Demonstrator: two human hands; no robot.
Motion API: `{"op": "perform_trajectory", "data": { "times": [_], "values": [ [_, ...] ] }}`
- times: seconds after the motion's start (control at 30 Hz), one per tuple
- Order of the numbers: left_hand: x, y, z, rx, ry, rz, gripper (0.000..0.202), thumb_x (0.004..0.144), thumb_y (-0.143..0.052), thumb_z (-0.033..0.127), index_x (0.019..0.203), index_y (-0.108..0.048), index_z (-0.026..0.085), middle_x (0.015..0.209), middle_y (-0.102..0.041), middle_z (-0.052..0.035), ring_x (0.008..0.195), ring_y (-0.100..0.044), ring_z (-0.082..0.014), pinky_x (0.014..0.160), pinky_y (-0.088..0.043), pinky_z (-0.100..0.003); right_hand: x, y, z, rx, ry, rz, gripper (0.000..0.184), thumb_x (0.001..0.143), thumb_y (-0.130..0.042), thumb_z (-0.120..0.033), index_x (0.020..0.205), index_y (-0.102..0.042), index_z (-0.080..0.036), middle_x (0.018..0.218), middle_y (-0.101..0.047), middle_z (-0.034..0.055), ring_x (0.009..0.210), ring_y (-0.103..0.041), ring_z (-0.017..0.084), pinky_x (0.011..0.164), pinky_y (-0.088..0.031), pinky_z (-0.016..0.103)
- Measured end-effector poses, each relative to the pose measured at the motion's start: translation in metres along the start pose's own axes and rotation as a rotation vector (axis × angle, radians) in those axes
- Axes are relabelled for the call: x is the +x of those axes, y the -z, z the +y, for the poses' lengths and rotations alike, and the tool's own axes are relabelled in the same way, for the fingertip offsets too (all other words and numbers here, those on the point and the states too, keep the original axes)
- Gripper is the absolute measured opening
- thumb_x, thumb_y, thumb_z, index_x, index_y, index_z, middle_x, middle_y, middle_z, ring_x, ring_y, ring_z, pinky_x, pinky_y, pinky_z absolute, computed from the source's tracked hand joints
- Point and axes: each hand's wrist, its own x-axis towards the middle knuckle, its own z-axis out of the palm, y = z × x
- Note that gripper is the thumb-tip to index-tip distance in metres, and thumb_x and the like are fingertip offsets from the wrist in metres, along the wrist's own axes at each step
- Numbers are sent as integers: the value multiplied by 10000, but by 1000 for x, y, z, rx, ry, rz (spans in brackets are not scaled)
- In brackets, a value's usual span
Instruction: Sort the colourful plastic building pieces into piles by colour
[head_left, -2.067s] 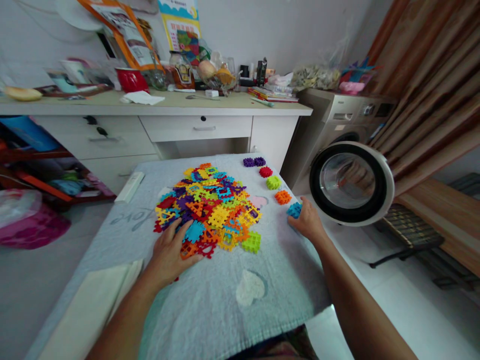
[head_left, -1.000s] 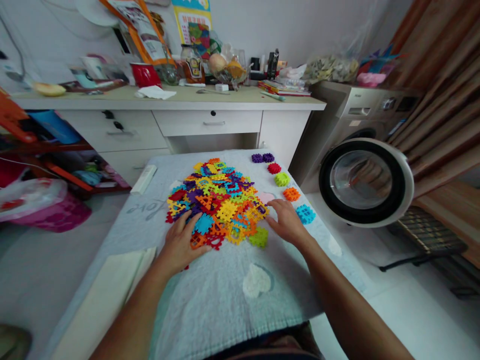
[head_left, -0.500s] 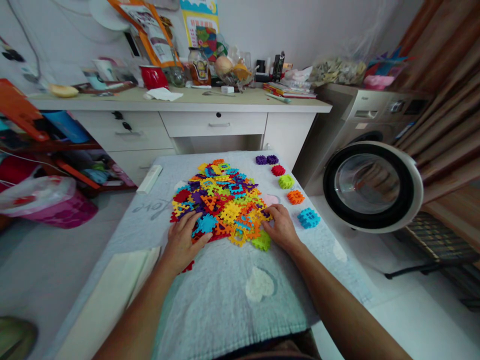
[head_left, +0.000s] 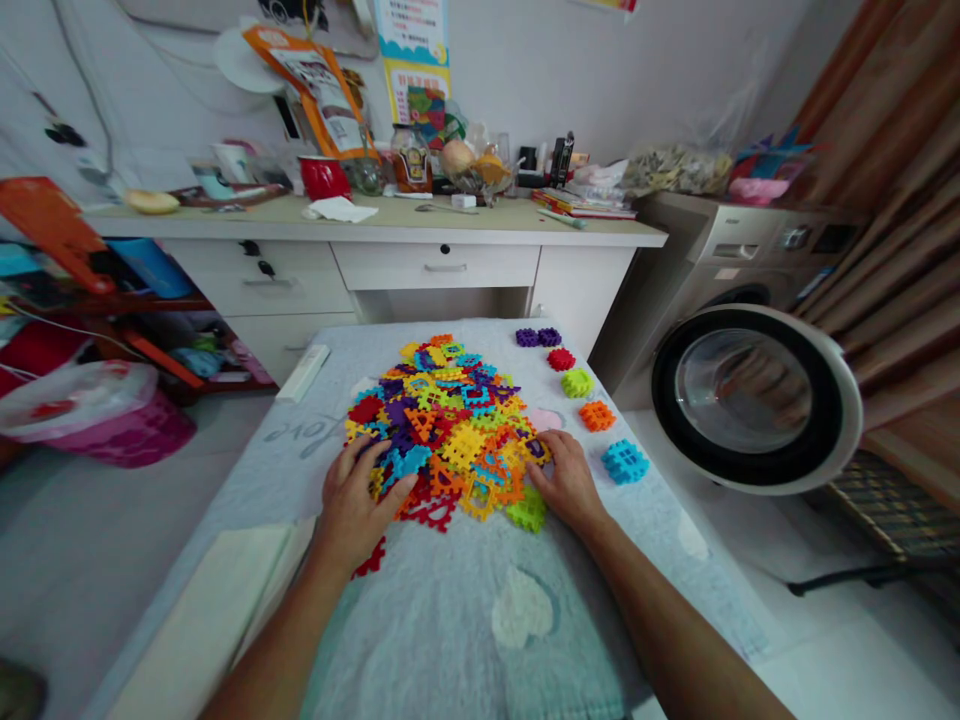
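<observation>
A heap of colourful plastic interlocking tiles (head_left: 463, 447) with toothed edges lies in the middle of the cloth-covered table (head_left: 442, 620). My left hand (head_left: 358, 508) rests at the heap's near-left edge, fingers spread, beside a blue tile (head_left: 406, 464). At the right edge, my right hand (head_left: 571, 483) has its thumb and fingers apart, touching the outer tiles. A lime-green tile (head_left: 527, 509) lies just below that thumb. Partly hidden by my left wrist is a red tile (head_left: 370, 559).
Along the table's right side stand assembled blocks: blue (head_left: 625, 461), orange (head_left: 597, 415), lime (head_left: 577, 382), red (head_left: 561, 358) and purple (head_left: 538, 338). A white box (head_left: 303, 373) lies far left. Beyond are a cluttered counter (head_left: 480, 229) and a washing machine with its door (head_left: 757, 400) ajar.
The view has tilted up slightly, so everything sits lower. My left hand has drawn a little outward to the left, and more red tile shows near its thumb. My right hand stays at the heap's edge.
</observation>
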Motion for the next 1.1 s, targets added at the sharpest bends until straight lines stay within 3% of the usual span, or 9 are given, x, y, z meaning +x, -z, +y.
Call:
{"op": "perform_trajectory", "data": {
  "times": [0.13, 0.27, 0.43, 0.57, 0.8, 0.9, 1.1],
  "values": [
    [-1, -3, -5, -31, 21, -39, 619, 818, -603, 628, 1281, -596, 217, 1444, -473, -140, 1359, -468, -328, 1160, -374, -540, 2, -1, -1, 6, -14, -7, 312, 814, -614, -251, 1117, -644, -181, 1150, -659, 137, 1080, -589, 286, 988, -479, 459],
    [-1, -4, -6, -67, -12, -110, 564, 845, -579, 605, 1267, -602, 231, 1395, -524, -125, 1342, -489, -311, 1163, -376, -528, 3, -1, -2, 39, -28, -2, 312, 813, -624, -256, 1118, -635, -193, 1148, -653, 133, 1089, -587, 290, 985, -482, 460],
    [0, 4, 9, -49, 11, -116, 536, 894, -498, 590, 1292, -591, 243, 1452, -482, -134, 1374, -464, -317, 1158, -366, -542, 3, 1, -1, 100, -31, 31, 277, 823, -625, -287, 1091, -629, -216, 1111, -650, 111, 1061, -600, 276, 981, -491, 451],
    [4, 21, 34, 70, 4, -56, 520, 931, -445, 547, 1337, -569, 247, 1533, -388, -153, 1451, -357, -346, 1178, -282, -600, 4, 5, -2, 135, -32, 33, 244, 831, -621, -299, 1060, -634, -217, 1088, -652, 106, 1036, -608, 267, 954, -502, 432],
    [28, 63, 69, 69, -22, -4, 567, 900, -523, 541, 1418, -484, 312, 1611, -225, -82, 1509, -233, -342, 1207, -246, -578, 3, 7, -3, 170, -51, 24, 241, 838, -622, -338, 1045, -643, -217, 1101, -656, 107, 1036, -615, 266, 934, -509, 431],
    [56, 66, 56, 30, 73, 32, 529, 893, -540, 529, 1375, -516, 311, 1590, -250, -74, 1512, -238, -318, 1216, -246, -548, 5, 8, -1, 185, -52, 19, 244, 835, -629, -361, 1034, -653, -222, 1098, -664, 106, 1022, -624, 267, 914, -517, 432],
    [108, 35, -13, 7, 411, 195, 494, 834, -585, 463, 1253, -598, 202, 1408, -454, -146, 1430, -383, -316, 1215, -280, -504, 15, 20, -5, 244, -79, -16, 251, 835, -631, -414, 1001, -684, -233, 1129, -673, 98, 938, -638, 244, 790, -543, 393]
  ]
}}
